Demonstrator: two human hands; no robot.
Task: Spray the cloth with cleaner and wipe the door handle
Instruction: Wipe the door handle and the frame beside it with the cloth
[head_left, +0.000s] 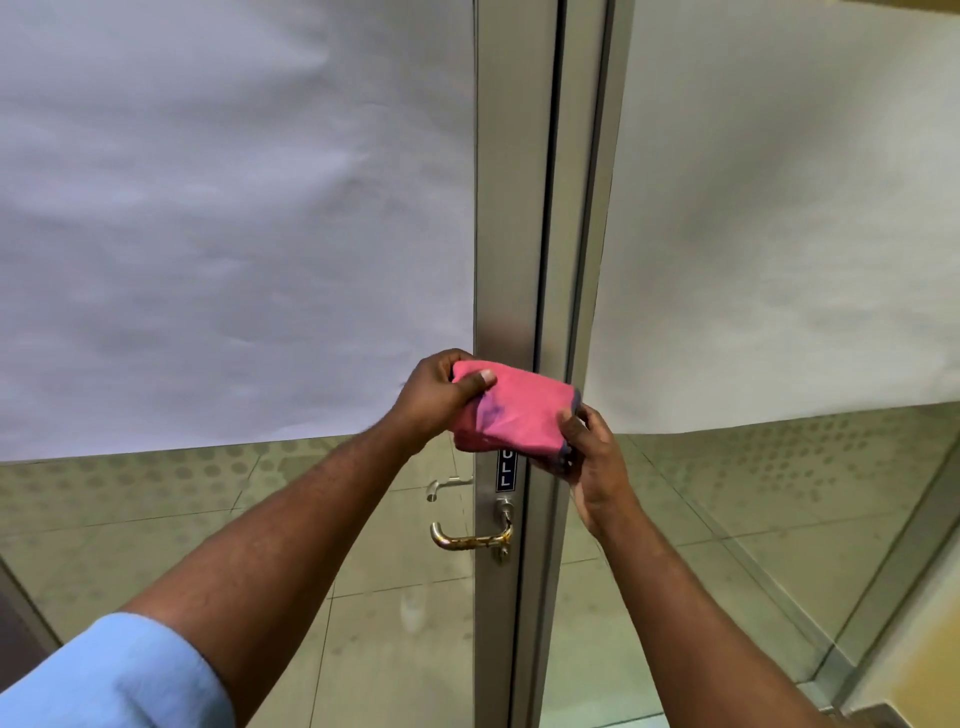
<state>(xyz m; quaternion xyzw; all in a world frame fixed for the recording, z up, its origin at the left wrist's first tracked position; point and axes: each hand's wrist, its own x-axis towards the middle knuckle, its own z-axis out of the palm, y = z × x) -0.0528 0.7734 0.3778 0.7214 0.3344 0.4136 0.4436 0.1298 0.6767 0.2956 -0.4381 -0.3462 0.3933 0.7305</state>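
Observation:
A folded pink cloth with a dark damp patch is held up in front of the door frame. My left hand grips its left end, thumb on top. My right hand holds its lower right corner. Below the cloth, the brass-coloured lever door handle sticks out to the left from the metal door stile. Both hands are above the handle and not touching it. No spray bottle is in view.
A "PULL" label sits on the stile just above the handle. Glass panels on both sides are covered with white sheets down to about handle height. A second handle shows through the glass. Tiled floor lies beyond.

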